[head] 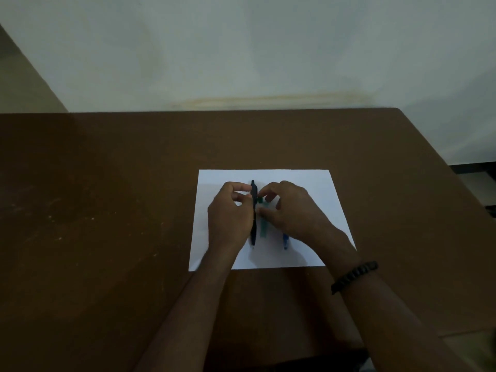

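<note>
A white sheet of paper [308,183] lies on a brown table [107,210]. On it lie three pens side by side, pointing away from me. My left hand [229,216] holds the dark pen [254,194] with curled fingers near its upper end. My right hand [292,208] pinches the top of the green pen [263,229], which lies just right of the dark one. A blue pen [285,241] shows only its lower tip from under my right hand. A dark beaded bracelet [354,276] is on my right wrist.
The table's far edge meets a pale wall [241,49]. Its right edge [440,162] runs diagonally, with floor and a dark object beyond it at the far right. The scene is dim.
</note>
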